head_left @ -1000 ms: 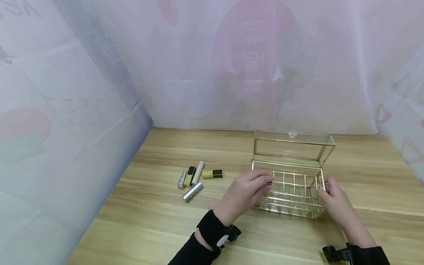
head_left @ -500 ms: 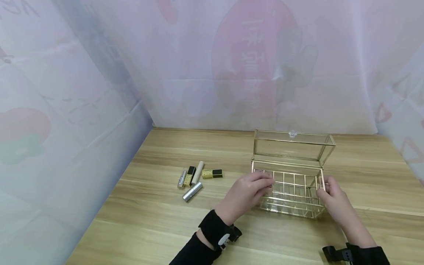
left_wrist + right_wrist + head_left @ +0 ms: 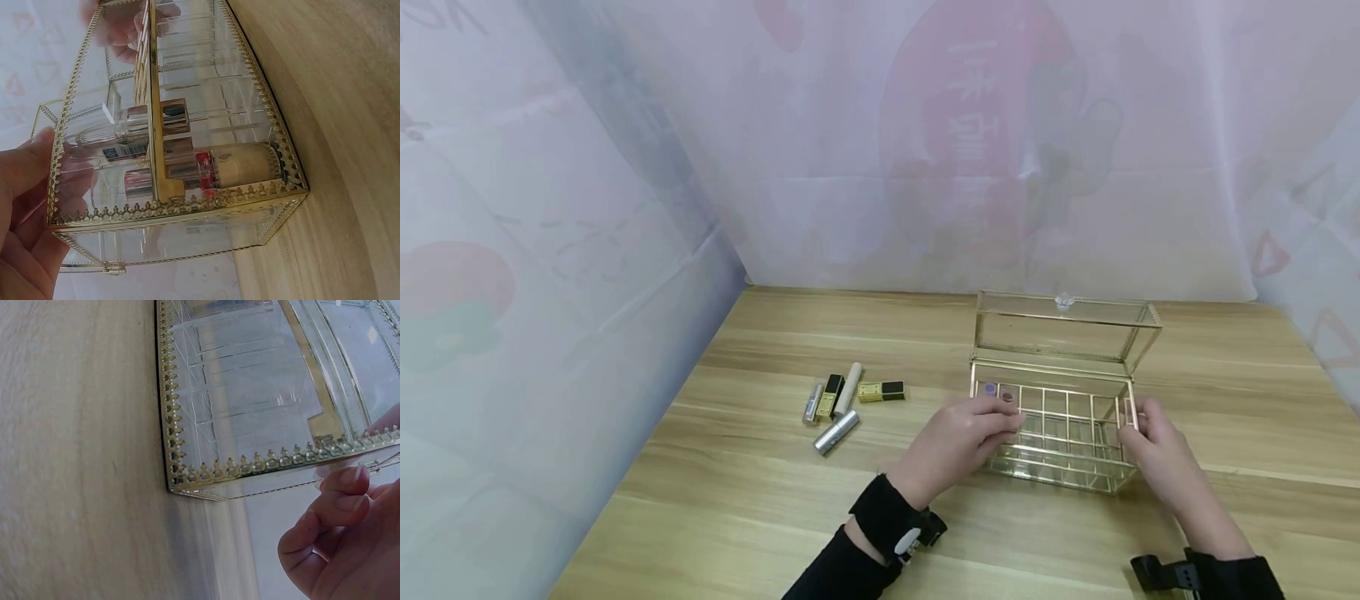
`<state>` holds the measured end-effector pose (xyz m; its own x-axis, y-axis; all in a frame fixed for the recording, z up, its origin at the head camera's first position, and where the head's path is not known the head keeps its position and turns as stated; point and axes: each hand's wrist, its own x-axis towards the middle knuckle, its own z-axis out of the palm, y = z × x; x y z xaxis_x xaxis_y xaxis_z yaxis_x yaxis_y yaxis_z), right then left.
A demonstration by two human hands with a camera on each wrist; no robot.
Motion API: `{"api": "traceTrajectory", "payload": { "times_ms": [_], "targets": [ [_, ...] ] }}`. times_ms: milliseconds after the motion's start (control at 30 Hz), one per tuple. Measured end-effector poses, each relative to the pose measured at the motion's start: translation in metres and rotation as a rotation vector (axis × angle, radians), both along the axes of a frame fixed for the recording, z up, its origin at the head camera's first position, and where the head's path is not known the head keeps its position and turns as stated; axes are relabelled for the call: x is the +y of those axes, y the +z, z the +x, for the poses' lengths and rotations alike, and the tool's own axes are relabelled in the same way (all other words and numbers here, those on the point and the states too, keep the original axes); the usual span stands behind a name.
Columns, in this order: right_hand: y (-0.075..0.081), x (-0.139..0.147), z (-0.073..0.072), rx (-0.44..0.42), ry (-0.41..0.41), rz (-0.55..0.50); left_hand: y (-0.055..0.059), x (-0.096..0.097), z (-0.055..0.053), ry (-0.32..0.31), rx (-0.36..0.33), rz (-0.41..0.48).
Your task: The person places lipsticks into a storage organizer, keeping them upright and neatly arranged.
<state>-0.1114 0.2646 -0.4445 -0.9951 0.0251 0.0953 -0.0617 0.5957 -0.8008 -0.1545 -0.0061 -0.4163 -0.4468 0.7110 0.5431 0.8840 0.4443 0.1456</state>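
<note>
A gold-edged glass lipstick box (image 3: 1052, 479) stands at the right of the table with its lid (image 3: 1063, 333) raised at the back. My left hand (image 3: 958, 437) is over its front left part, fingertips bunched close at the grid. Two lipstick tops show behind those fingers. In the left wrist view, a tilted clear lipstick with a label (image 3: 125, 147) stands near the fingers, and a lipstick with a red band (image 3: 234, 169) sits beside it. I cannot tell whether the left fingers pinch the clear one. My right hand (image 3: 1165, 454) grips the box's right end.
Several lipsticks lie left of the box: a silver tube (image 3: 836, 433), a gold-and-black one (image 3: 882, 392), another gold-and-black one (image 3: 830, 397), a white tube (image 3: 848, 390) and a clear one (image 3: 812, 403). A printed cloth (image 3: 850, 208) hangs behind the wooden table.
My left hand has shifted slightly right, uncovering two lipstick tops in the grid's left end. The right hand and the box stay put.
</note>
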Motion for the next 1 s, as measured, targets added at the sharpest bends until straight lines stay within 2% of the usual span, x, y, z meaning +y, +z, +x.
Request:
{"api": "traceTrajectory", "payload": {
  "times_ms": [100, 300, 633, 1000],
  "targets": [
    [0.0001, 0.0001, 0.0002, -0.002, 0.0, -0.006, -0.0006, 0.0002, -0.0001, 0.001, 0.0, -0.015],
    [0.0009, 0.0, 0.0001, -0.003, 0.004, -0.01, 0.0, 0.0001, 0.0006, 0.006, -0.042, -0.049],
    [0.0016, -0.0002, 0.0006, 0.012, 0.003, -0.016, 0.0024, -0.0003, -0.0038, -0.033, -0.059, -0.079],
    [0.002, -0.0009, 0.0005, 0.009, 0.001, -0.019, 0.0078, 0.0027, -0.0035, 0.012, -0.008, -0.163]
  ]
}}
